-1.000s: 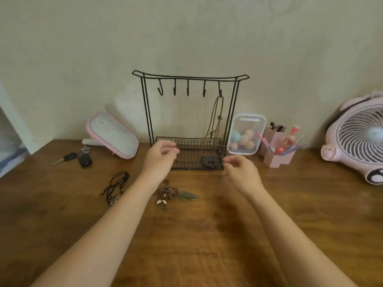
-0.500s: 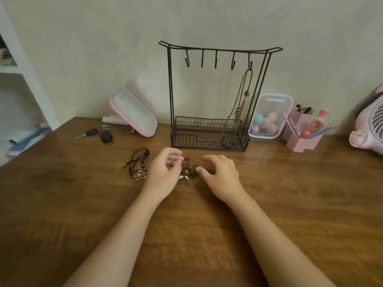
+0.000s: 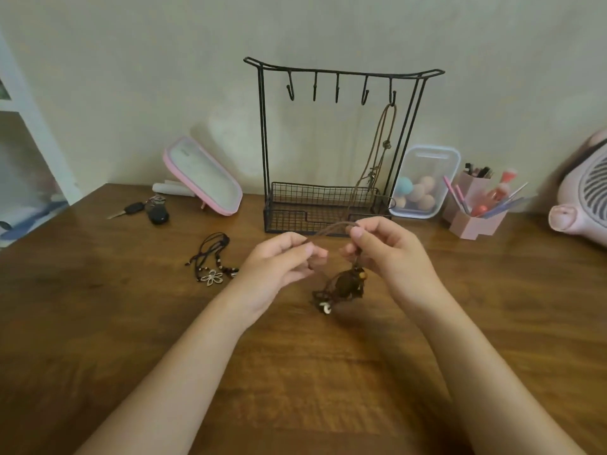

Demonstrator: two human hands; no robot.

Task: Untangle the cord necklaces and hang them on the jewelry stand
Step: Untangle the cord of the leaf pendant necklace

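A black wire jewelry stand (image 3: pixel 338 73) with several hooks and a mesh basket stands at the wall. One tan cord necklace (image 3: pixel 382 139) hangs from its rightmost hook. My left hand (image 3: pixel 279 264) and my right hand (image 3: pixel 391 254) each pinch the brown cord of a tangled beaded necklace (image 3: pixel 345 285). Its cord arches between my fingers. The bead clump dangles just above the table, in front of the stand. A dark cord necklace with a metal flower pendant (image 3: pixel 213 262) lies on the table to the left of my left hand.
Wooden table (image 3: pixel 98 323). A pink-rimmed mirror (image 3: pixel 203 175) and car keys (image 3: pixel 147 210) are at back left. A clear box of sponges (image 3: pixel 423 182), a pink brush holder (image 3: pixel 476 205) and a pink fan (image 3: pixel 584 195) stand at back right. White shelving (image 3: pixel 23 126) is at far left.
Both hands came back from the stand to the tangled necklace on the table, took hold of its cord and lifted it; the bead clump now hangs between them.
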